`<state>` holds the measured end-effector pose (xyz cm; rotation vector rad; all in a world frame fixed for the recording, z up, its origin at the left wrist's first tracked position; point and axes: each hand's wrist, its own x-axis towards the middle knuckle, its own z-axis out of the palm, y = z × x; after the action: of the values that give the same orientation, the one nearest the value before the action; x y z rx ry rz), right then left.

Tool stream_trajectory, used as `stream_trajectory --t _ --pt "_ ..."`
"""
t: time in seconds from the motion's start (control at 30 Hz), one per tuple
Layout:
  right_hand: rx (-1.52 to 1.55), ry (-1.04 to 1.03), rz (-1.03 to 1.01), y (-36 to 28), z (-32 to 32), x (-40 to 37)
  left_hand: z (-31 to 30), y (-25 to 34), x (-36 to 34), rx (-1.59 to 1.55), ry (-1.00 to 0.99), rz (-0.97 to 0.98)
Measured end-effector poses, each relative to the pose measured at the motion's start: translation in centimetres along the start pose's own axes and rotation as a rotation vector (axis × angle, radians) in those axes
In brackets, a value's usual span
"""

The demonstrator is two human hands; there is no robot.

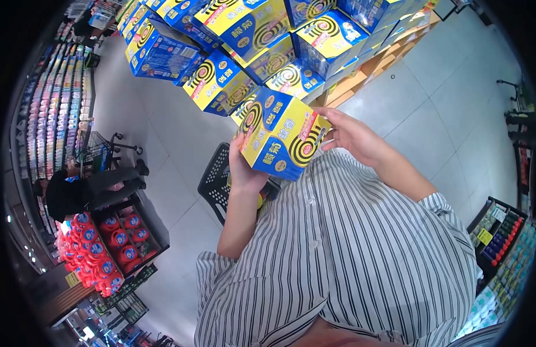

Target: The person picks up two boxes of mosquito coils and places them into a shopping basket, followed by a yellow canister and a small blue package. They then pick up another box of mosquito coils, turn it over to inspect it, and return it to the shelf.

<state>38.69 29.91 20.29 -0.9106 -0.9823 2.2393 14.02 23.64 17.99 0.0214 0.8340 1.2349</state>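
Observation:
I hold a blue and yellow box (278,140) printed with black spiral coils, close in front of my striped shirt. My left hand (243,171) grips its lower left side, thumb along the edge. My right hand (350,135) supports its upper right corner, fingers spread against the box. Just above it rises a stack of matching blue and yellow boxes (245,40) piled on a display.
A black plastic basket (217,182) sits on the grey tiled floor below my hands. At the left, another person in dark clothes (86,191) bends by a cart near shelves and a bin of red bottles (103,248). More shelving stands at the right (499,237).

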Motion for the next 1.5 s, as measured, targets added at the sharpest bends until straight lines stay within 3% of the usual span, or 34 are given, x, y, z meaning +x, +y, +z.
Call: stream_trajectory --t 0.2,0.27,0.33,0.37,0.47,0.5,0.53,0.6,0.7,0.73,0.8,0.87,1.0,1.13,1.2,1.27,1.33,1.4,1.5 --pt "0.098 -0.051 0.147 2.6 0.6 -0.1 -4.0 -0.4 -1.1 -0.046 0.026 -0.089" --pt "0.091 -0.041 0.176 3.8 0.5 0.3 -4.9 -0.8 -1.2 -0.063 -0.004 -0.032" --pt "0.055 -0.023 0.234 4.4 0.6 0.4 -4.7 -1.1 -1.4 0.124 0.122 0.223" --pt "0.051 -0.026 0.239 4.4 0.7 0.4 -4.4 -0.8 -1.5 0.233 -0.011 0.321" --pt "0.094 -0.087 0.259 4.6 0.5 0.4 -2.9 -0.7 -2.3 0.353 -0.046 0.504" --pt "0.087 -0.075 0.143 5.2 0.4 0.6 -2.3 -0.6 -2.7 0.415 -0.102 0.536" --pt "0.08 -0.062 0.025 5.5 0.3 0.7 -2.4 -0.7 -2.3 0.575 -0.148 0.686" --pt "0.114 -0.035 0.025 5.1 -0.1 0.3 -2.2 -0.2 -2.4 0.779 -0.297 0.786" --pt "-0.022 -0.085 -0.295 4.2 -0.1 -0.5 -0.6 -0.8 -3.1 0.716 -0.331 0.832" --pt "-0.024 -0.078 -0.309 4.0 0.0 -0.8 -0.8 -1.3 -3.4 0.718 -0.347 0.833" --pt "-0.006 -0.089 -0.335 3.6 0.1 -1.3 -1.0 -2.6 -3.7 0.688 -0.236 0.557" --pt "0.022 -0.108 -0.295 3.4 -0.6 -1.6 -0.3 -3.3 -3.3 0.671 -0.242 0.547" --pt "-0.028 -0.105 -0.405 2.3 -2.1 -1.5 2.2 -3.5 -2.3 0.602 -0.226 0.55" --pt "-0.039 0.048 -0.602 -0.9 -3.5 -0.7 8.0 -1.8 1.2 0.831 -0.37 0.942" --pt "-0.121 0.082 -0.68 -2.2 -5.1 0.5 11.0 -1.2 3.7 0.864 -0.43 1.03" --pt "-0.126 0.262 -0.793 -3.9 -6.7 2.1 14.0 -1.0 5.7 0.896 -0.397 0.989" --pt "-0.106 0.26 -0.808 -5.2 -8.2 3.1 16.0 -1.3 7.6 0.913 -0.415 1.002" --pt "-0.075 0.372 -0.817 -5.8 -9.6 4.2 15.7 -1.6 11.2 1.109 -0.34 1.143" --pt "-0.062 0.417 -0.82 -6.0 -11.6 5.8 17.0 -2.5 12.8 1.025 -0.351 1.062"
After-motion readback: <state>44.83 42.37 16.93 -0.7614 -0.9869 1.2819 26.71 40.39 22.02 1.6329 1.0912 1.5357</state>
